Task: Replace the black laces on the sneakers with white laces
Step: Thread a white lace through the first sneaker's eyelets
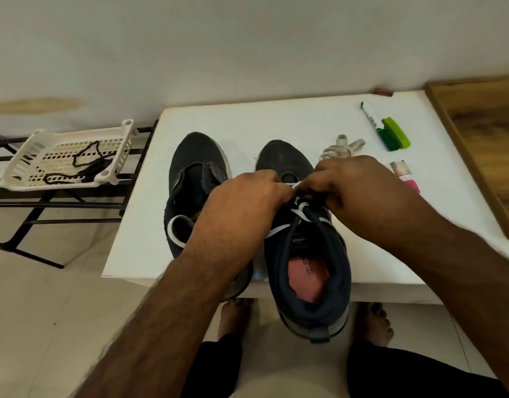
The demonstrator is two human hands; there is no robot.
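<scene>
Two dark navy sneakers stand side by side on a white table (pixel 276 116), toes away from me. The right sneaker (pixel 307 282) carries a white lace (pixel 300 215) crossed through its upper eyelets. My left hand (pixel 244 202) and my right hand (pixel 359 185) meet over its tongue, each pinching part of that white lace. The left sneaker (pixel 190 168) has empty eyelets, and a loop of white lace (pixel 175 228) lies across its opening. A second bundle of white lace (pixel 340 147) sits on the table behind my right hand. Black laces (pixel 84 165) lie in a white basket (pixel 26 156).
The basket rests on a black metal rack (pixel 46 202) left of the table. A marker (pixel 371 116), a green clip (pixel 395 133) and a pink-capped tube (pixel 406 175) lie at the table's right. A wooden board (pixel 482 139) borders the right side. My bare feet (pixel 373 323) stand under the table's near edge.
</scene>
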